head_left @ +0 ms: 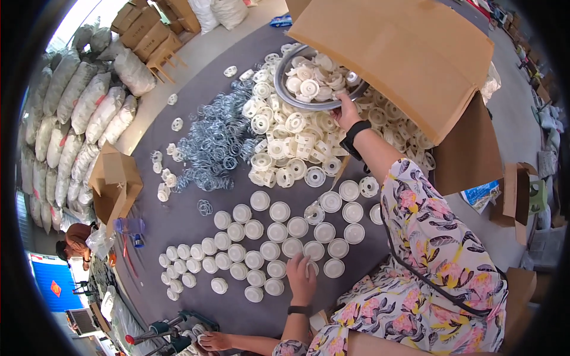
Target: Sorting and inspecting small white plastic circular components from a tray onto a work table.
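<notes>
My right hand (345, 111) grips the near rim of a round metal bowl (279, 80). The bowl holds many off-white plastic discs (309, 89) and rests over a large heap of cream plastic rings (297, 142). Lower down, my left hand (301, 280) lies over rows of round white caps (273, 250). Its fingers are stretched out, close beside a cap (312, 269) partly covered by the hand. Dark bands circle both my wrists. A third hand (215, 341), apparently another person's, is at white parts near the bottom edge.
Coiled metal springs (217, 136) are piled left of the cream rings. A large open cardboard box (398, 53) overhangs the heap at upper right. Near the bottom stands a hand-lever tool (157, 327) with a red knob. Stacked full sacks (77, 113) and a person (78, 240) are at left.
</notes>
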{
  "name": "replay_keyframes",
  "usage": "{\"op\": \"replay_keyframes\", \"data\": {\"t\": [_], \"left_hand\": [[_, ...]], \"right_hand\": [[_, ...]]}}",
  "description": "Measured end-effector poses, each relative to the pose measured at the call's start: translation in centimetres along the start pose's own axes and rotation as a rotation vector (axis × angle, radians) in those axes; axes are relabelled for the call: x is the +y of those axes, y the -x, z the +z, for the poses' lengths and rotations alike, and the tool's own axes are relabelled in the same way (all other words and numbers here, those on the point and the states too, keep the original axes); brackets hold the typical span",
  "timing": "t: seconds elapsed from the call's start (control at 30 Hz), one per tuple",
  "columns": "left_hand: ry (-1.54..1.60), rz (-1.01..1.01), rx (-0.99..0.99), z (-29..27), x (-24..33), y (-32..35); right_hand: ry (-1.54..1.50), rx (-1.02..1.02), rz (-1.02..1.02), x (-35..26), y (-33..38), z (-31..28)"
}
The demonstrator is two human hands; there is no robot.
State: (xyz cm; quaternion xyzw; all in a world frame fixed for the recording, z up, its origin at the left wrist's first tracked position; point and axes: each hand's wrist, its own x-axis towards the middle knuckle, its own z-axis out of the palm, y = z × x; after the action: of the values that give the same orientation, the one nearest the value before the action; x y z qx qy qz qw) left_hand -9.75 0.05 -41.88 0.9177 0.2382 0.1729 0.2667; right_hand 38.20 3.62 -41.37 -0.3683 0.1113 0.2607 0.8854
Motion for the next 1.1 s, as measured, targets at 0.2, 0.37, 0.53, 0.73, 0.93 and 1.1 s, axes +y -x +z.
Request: {"op": "replay_keyframes", "data": {"t": [0.2, 0.37, 0.53, 0.73, 0.93, 1.1], "left_hand": [[0.128, 0.016, -0.016, 1.9, 1.3, -6.7], [0.043, 0.056, 0.144, 3.6, -0.7, -17.6], [-0.193, 0.141, 0.188, 2.9, -3.3, -31.3], [-0.399, -0.07, -0.159, 6.8, -1.5, -37.0], [-0.442, 0.15, -0.134, 5.5, -3.0, -34.5], [-0.467, 0.178, -0.185, 4.5, -3.2, -31.3]], "right_hand": [[0.248, -0.167, 0.191, -2.3, 3.9, -2.0], [1.558, -0.302, -0.946, -3.2, 6.4, -10.3], [1.886, -0.016, -0.943, -3.3, 4.7, -10.4], [1.983, -0.029, -0.697, -1.8, 4.8, -7.2], [1.921, -0.311, -0.624, 1.5, 5.9, -8.4], [1.65, -0.362, -0.387, 4.7, 9.0, -8.7]]}}
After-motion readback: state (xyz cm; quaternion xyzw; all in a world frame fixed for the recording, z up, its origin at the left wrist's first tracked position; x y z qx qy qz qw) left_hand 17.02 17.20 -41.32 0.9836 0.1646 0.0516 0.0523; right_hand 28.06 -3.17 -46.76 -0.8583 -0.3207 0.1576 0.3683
